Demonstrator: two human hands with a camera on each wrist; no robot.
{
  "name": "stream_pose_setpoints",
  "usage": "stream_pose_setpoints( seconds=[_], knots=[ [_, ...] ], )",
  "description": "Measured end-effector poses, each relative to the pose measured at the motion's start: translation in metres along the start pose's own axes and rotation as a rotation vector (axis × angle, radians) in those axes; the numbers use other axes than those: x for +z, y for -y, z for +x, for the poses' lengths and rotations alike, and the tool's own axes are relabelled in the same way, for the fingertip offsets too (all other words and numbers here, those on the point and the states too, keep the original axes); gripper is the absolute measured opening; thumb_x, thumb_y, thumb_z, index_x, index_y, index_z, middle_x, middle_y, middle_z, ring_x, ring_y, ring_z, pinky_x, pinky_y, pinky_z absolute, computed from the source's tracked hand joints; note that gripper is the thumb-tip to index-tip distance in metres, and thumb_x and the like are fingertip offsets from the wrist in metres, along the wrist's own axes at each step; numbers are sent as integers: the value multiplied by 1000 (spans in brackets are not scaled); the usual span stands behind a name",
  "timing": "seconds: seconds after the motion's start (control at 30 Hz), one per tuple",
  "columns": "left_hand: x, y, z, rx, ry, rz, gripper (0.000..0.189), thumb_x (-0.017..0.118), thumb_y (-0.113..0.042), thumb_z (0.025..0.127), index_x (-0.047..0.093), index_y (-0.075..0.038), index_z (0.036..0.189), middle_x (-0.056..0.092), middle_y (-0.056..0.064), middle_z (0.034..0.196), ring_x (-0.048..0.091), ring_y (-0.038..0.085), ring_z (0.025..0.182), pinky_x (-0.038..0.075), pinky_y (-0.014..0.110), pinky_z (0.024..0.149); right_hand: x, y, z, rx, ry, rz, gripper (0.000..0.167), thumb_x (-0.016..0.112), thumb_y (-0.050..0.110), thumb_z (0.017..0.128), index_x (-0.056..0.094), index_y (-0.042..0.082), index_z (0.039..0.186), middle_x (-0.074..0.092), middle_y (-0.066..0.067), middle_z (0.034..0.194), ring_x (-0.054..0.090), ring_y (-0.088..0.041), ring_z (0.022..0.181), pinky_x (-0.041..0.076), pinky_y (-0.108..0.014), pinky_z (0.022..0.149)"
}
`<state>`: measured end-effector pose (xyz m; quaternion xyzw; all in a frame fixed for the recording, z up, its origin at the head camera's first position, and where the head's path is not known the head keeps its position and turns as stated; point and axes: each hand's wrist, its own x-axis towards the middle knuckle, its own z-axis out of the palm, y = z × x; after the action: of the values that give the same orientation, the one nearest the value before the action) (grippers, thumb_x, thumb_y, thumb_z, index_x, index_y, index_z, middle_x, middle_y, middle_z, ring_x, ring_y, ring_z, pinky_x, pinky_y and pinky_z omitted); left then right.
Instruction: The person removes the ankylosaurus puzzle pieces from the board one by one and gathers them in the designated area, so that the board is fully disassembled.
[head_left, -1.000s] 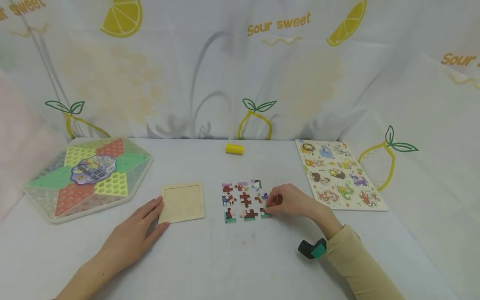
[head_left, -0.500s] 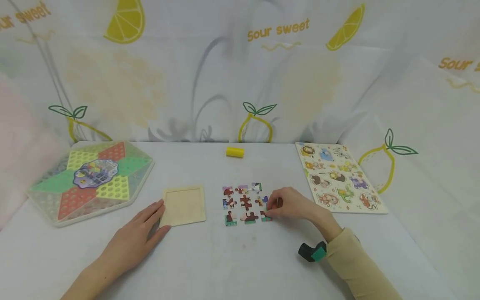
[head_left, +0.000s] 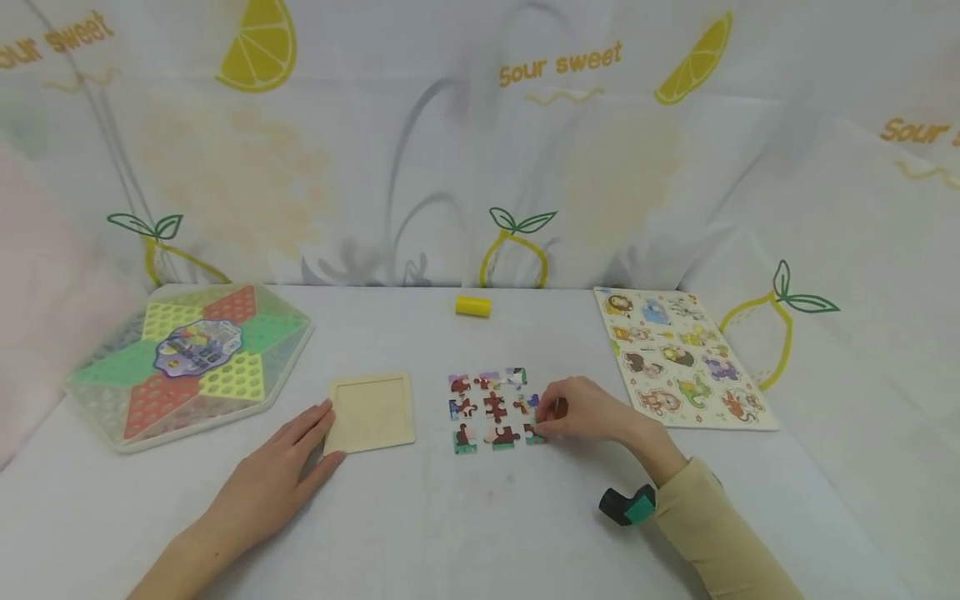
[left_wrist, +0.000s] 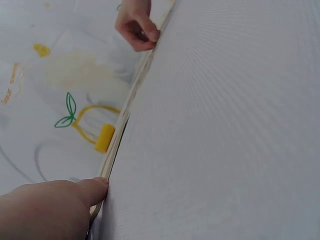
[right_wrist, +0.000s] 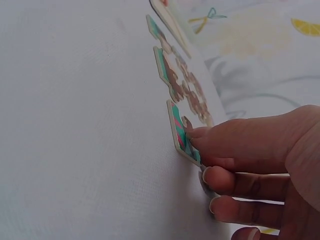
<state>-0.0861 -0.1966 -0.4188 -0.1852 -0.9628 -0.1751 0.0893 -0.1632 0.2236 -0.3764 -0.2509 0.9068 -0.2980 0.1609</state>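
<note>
My left hand (head_left: 273, 471) lies with fingers extended along the left edge of a square, pale wooden puzzle frame (head_left: 372, 415); fingertips and thumb touch it. In the left wrist view the thumb (left_wrist: 93, 190) rests at the frame's edge. To the right, several jigsaw pieces (head_left: 495, 407) lie in three spaced rows. My right hand (head_left: 588, 410) has curled fingers at the near right corner of that group. Its thumb sits on the corner jigsaw piece (right_wrist: 178, 127), which has green and pink print, with fingertips close at its side, pinching it.
A hexagonal Chinese checkers board (head_left: 195, 367) lies on the left. At the back is a yellow cylinder (head_left: 473, 307). An animal picture board (head_left: 682, 358) lies on the right. A black and green device (head_left: 628, 505) sits at the right wrist. A lemon-print cloth hangs behind.
The head view has shifted slightly, so everything appears a little lower and further right. Both hands keep their places at the frame and the corner jigsaw piece.
</note>
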Motion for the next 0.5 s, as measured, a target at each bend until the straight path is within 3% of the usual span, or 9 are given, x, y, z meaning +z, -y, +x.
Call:
stream_pose_setpoints(
  seconds=[0.5],
  knots=[
    [-1,2,2,-3,9,4,63,66,-39,97,52,4,142,48,20,149,47,41,135,45,59,102,1,-2,2,0,1,8,9,77,19,87,72,13,89,62,6,75,54,-7,66,47,-21,60]
  ],
)
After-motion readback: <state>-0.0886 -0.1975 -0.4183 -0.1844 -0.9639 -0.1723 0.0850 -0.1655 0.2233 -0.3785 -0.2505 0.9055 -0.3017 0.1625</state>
